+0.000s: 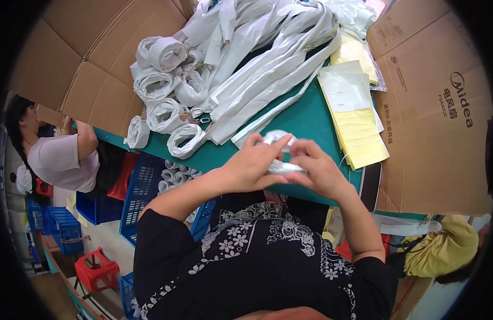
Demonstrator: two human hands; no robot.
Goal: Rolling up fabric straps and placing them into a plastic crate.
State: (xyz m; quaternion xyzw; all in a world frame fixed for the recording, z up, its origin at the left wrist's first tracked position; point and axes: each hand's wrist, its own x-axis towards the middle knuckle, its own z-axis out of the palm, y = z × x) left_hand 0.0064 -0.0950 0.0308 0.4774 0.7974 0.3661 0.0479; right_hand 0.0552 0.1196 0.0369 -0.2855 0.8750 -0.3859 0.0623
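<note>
Over the front edge of the green table (308, 118), my left hand (255, 164) and my right hand (318, 166) close around a small white coil (283, 167), seemingly a rolled strip in a white sleeve. My fingers cover much of it, and the right fingers are slightly blurred. Ahead lies a pile of long white strips (268, 69), their ends pointing toward me. To the left, several finished-looking white rolls (164, 114) are stacked, with metal clips (199, 114) beside them. Right of my hands rests a stack of yellow and white sheets (356, 120).
Cardboard boxes stand at the left (92, 69) and right (435, 122) of the table. A blue crate (141, 186) holding white rolls sits below its left edge. A red stool (96, 269) stands on the floor. Other people (60, 144) sit at the left and right.
</note>
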